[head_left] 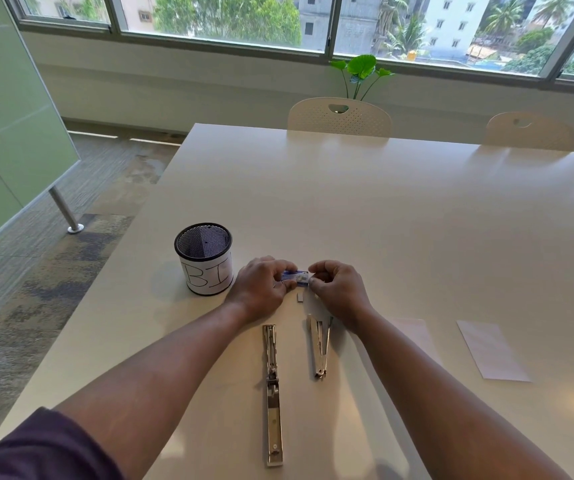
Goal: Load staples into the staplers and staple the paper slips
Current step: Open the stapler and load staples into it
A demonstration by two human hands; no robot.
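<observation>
Standing furthest left on the white table point(382, 209) is a black mesh cup point(204, 258) wrapped in a hand-lettered paper label, just beside the left hand point(261, 289). That hand has its fingers curled round the near end of a small blue staple box point(295, 276), while the right hand point(337, 289) pinches the box's other end, so both hands are clamped on the same little carton, held just above the tabletop. A small grey piece, probably a short strip of staples point(300, 297), lies on the table directly beneath the box. Nearer the person, a long stapler point(273, 393) lies swung fully open and flat, and to its right a second stapler point(320, 348) lies partly open, its far end just by the right wrist. Further right, two paper slips point(491, 349) lie flat, well apart from the staplers; the nearer one is partly hidden by the right forearm. The step in hand looks like getting staples out of the box. The risks I'd judge likeliest: pulling the box open too hard could spill or snap the strips, and the right forearm, so close to the second stapler, could knock it askew.
</observation>
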